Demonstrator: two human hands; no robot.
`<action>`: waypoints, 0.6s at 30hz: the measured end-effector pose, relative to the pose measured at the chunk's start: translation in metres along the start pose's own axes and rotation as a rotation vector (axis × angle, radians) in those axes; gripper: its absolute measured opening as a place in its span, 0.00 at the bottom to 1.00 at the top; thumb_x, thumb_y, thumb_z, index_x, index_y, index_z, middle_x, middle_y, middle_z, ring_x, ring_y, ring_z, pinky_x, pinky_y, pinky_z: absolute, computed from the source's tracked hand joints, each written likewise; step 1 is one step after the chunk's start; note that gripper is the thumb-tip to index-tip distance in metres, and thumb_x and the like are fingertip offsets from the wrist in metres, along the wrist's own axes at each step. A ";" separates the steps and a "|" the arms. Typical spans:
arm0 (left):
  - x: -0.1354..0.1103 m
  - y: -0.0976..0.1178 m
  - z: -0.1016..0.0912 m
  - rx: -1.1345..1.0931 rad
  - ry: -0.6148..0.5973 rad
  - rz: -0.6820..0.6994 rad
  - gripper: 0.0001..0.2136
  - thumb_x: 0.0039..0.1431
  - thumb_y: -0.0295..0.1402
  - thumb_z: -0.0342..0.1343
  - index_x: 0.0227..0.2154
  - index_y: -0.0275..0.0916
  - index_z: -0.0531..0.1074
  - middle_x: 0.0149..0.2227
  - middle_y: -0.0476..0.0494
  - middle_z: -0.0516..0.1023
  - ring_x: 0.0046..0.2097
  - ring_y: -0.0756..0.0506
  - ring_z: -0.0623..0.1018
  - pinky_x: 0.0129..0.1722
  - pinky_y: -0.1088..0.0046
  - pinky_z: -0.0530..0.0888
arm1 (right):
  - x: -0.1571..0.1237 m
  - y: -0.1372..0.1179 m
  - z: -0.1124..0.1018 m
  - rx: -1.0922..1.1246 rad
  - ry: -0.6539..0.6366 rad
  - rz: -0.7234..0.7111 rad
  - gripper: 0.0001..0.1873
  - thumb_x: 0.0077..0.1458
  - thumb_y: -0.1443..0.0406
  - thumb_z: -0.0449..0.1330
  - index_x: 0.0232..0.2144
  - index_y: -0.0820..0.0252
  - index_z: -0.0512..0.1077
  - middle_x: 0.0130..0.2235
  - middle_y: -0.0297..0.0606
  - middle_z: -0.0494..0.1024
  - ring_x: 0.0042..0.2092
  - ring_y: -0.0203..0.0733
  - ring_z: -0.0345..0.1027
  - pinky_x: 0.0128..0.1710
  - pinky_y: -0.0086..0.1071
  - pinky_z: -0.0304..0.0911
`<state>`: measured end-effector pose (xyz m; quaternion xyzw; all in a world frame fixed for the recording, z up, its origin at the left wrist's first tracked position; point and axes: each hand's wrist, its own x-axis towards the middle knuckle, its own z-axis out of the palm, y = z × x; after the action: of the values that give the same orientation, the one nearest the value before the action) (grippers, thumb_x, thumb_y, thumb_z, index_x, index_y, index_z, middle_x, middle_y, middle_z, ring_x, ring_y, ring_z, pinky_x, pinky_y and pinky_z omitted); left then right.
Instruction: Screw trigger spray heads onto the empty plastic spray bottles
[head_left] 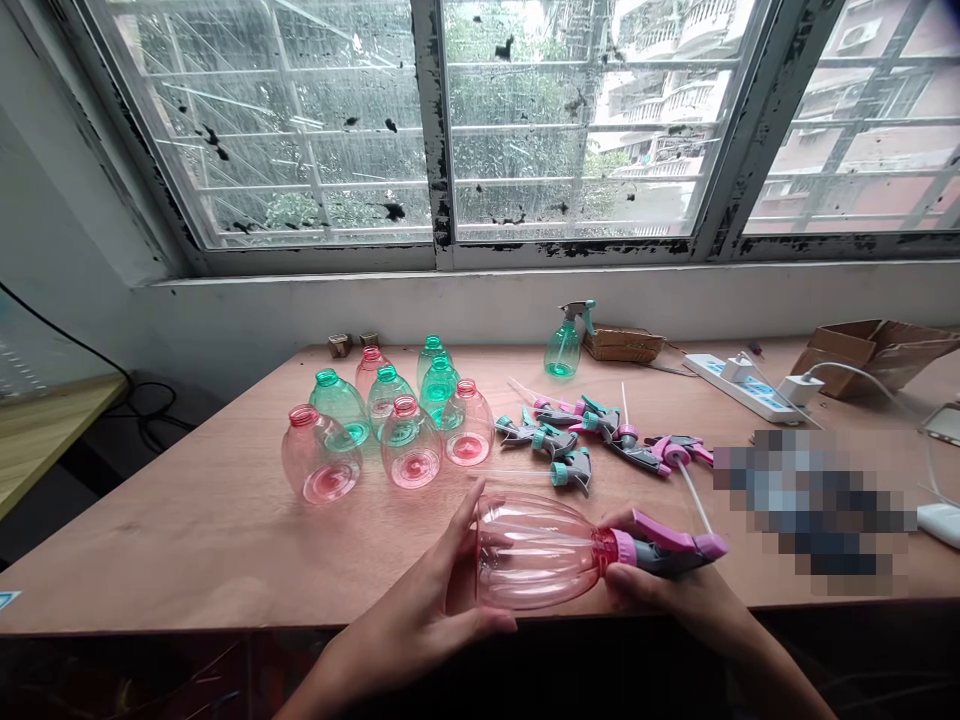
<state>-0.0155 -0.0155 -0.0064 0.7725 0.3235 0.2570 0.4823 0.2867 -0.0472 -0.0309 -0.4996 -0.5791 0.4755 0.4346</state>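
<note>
Left hand [420, 605] and right hand [675, 595] are nearest, both occupied over the front edge of the bench [187, 560]. Left cups the base of a clear pink bottle [536, 550], held on its side; right grips the pink-and-grey sprayer head [667, 552] at the collar, thumb at the neck. Collar meets neck; can't tell if the thread is fully home, nor whether a dip tube runs inside.

To do it well, I'd say: keep head and bottle on one axis, hold the base still, turn by the collar rather than the trigger, stop when snug. Thin plastic likely flexes, so go easy on the squeeze.

Containers: no liquid visible in the held bottle. Eight open-necked ones stand upright to the left, four pink [322, 460], four green [337, 405], no contents seen. One green spray bottle [562, 345] stands by the wall, head on. Loose sprayer heads [574, 470] lie mid-bench. Open carton [840, 355] far right; contents can't be made out.
</note>
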 end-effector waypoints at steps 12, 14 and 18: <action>0.000 0.005 -0.001 -0.007 0.006 -0.065 0.52 0.59 0.37 0.67 0.72 0.52 0.30 0.73 0.41 0.52 0.73 0.33 0.54 0.71 0.53 0.54 | 0.002 -0.001 -0.002 -0.082 -0.012 -0.033 0.18 0.55 0.52 0.65 0.43 0.56 0.75 0.25 0.34 0.80 0.29 0.46 0.74 0.29 0.34 0.71; 0.000 0.006 -0.001 -0.015 0.023 -0.058 0.52 0.59 0.36 0.67 0.72 0.54 0.31 0.73 0.42 0.53 0.72 0.33 0.55 0.71 0.53 0.55 | 0.002 -0.004 -0.003 -0.090 -0.018 -0.028 0.19 0.55 0.52 0.64 0.44 0.56 0.74 0.26 0.34 0.80 0.29 0.47 0.75 0.30 0.34 0.71; 0.000 0.000 -0.002 -0.024 0.019 0.004 0.49 0.61 0.34 0.66 0.71 0.61 0.33 0.72 0.46 0.56 0.69 0.36 0.64 0.69 0.55 0.59 | 0.001 -0.007 -0.002 -0.082 -0.023 -0.007 0.19 0.54 0.53 0.65 0.44 0.55 0.73 0.26 0.33 0.80 0.30 0.47 0.76 0.30 0.34 0.72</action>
<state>-0.0164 -0.0143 -0.0054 0.7649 0.3232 0.2692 0.4879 0.2874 -0.0458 -0.0233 -0.5094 -0.6049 0.4556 0.4087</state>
